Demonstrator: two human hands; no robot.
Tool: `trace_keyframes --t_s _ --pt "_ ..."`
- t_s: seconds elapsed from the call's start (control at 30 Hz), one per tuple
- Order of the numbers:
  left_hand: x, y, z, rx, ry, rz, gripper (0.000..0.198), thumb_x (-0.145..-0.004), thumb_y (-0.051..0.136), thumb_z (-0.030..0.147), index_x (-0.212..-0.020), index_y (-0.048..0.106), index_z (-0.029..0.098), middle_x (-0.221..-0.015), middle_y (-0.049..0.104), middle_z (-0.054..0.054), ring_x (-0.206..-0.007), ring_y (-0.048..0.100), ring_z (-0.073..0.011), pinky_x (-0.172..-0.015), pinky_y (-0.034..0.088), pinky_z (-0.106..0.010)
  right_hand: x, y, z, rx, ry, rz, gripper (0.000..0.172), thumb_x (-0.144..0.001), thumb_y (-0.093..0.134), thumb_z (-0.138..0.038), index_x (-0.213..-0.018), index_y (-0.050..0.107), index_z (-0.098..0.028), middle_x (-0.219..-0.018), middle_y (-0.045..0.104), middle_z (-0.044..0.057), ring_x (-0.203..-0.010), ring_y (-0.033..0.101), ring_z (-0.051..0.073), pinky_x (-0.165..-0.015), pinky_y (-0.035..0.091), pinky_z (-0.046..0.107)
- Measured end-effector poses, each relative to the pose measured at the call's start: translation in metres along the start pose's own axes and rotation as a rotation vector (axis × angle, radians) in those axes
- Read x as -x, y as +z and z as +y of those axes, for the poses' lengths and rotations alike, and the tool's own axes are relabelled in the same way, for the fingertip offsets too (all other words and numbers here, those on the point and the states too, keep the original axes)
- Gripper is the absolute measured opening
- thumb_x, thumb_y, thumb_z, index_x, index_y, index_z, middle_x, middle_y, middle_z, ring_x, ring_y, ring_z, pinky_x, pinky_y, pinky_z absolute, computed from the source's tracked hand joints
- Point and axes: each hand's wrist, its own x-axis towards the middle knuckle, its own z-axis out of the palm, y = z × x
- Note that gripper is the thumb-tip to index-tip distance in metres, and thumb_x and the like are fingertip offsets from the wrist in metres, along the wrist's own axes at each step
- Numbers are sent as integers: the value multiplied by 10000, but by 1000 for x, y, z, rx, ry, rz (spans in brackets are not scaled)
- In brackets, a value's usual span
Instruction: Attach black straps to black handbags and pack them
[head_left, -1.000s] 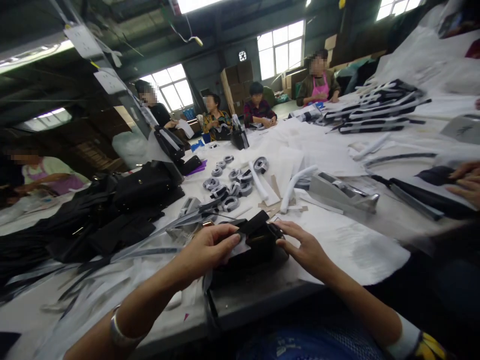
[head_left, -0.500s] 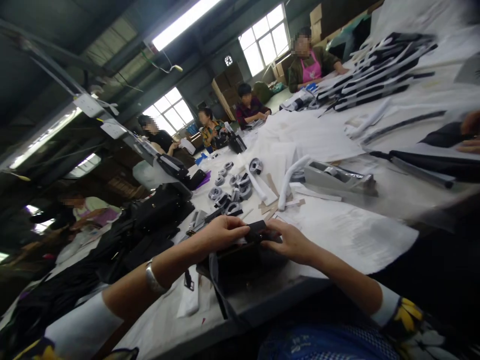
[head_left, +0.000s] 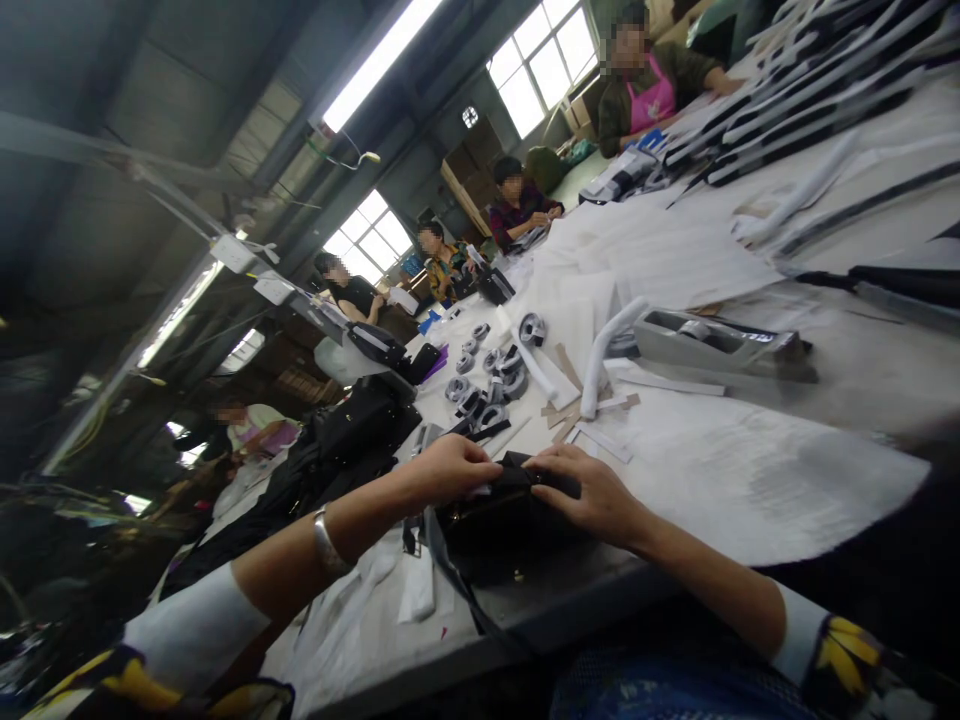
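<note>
A black bag (head_left: 487, 545) with small gold-coloured metal parts rests at the table's near edge, in the lower middle of the head view. My left hand (head_left: 448, 466) pinches its upper edge from the left, thumb and fingers pressed together. On the other side, my right hand (head_left: 592, 492) grips the top of the same bag, thumb below and fingers above. The piece between my fingertips is dark and hard to make out. A dark strap (head_left: 448, 572) hangs from the bag's left side over the table edge. Beside it lies a white-wrapped strip (head_left: 417, 590).
Rolled straps (head_left: 491, 375) lie beyond my hands. A grey tape dispenser (head_left: 720, 345) stands to the right, near white sheeting (head_left: 765, 470). Wrapped black straps (head_left: 817, 110) are piled at the far right, black bags (head_left: 360, 430) at left. Several co-workers sit along the tables.
The view has shifted, so the scene sits further right. Both hands stay on the bag, the right one slightly changed in its grip. A co-worker's hand at the right edge is out of view.
</note>
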Motion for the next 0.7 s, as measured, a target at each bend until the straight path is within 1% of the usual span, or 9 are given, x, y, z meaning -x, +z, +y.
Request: trace_keyframes --t_s 0.17,0.27,0.33,0.47,0.53,0.63,0.7 --pt "-3 -2 7 -62 -13 2 325 -721 645 455 -647 647 138 -461 492 32 -403 412 -84 -384 276 -200 -1 3 3 -11 -39 -15 305 -867 666 -281 -1171 695 -278 -1065 663 66 -1040 607 241 -938 499 382" --pt "-5 -3 11 -61 -4 -43 295 -716 648 439 -646 645 153 -459 502 31 -408 434 -101 -388 293 -211 0 7 8 -31 -36 -7 274 -872 664 -282 -1143 699 -271 -1065 661 64 -1024 616 241 -927 508 382" --pt "-8 -2 14 -86 11 -60 308 -723 642 458 -641 641 161 -453 489 39 -407 422 -99 -394 292 -217 1 10 11 -33 -43 14 264 -876 651 -267 -1137 691 -261 -1071 657 67 -1025 619 244 -921 514 384" --pt "-12 1 23 -222 41 -31 339 -746 615 453 -571 604 163 -457 487 40 -423 386 -84 -415 283 -224 5 15 13 -11 -58 47 260 -871 638 -247 -1128 674 -261 -1091 653 73 -1031 624 256 -908 529 394" --pt "-14 3 26 -261 46 -36 314 -741 610 423 -561 601 165 -479 526 29 -441 414 -91 -426 301 -225 7 16 11 7 -54 60 254 -877 628 -258 -1127 670 -269 -1094 654 76 -1029 628 263 -905 535 406" --pt "-15 6 25 -281 73 -82 285 -734 598 401 -571 606 168 -515 577 14 -470 480 -108 -442 342 -221 11 19 9 33 -53 72 254 -871 625 -251 -1120 668 -282 -1089 658 80 -1020 633 273 -894 544 420" --pt "-16 10 23 -331 112 -58 287 -734 585 399 -568 607 166 -499 566 11 -468 494 -114 -439 341 -222 12 22 10 42 -50 92 260 -869 623 -238 -1121 666 -285 -1093 658 81 -1015 636 275 -883 550 418"
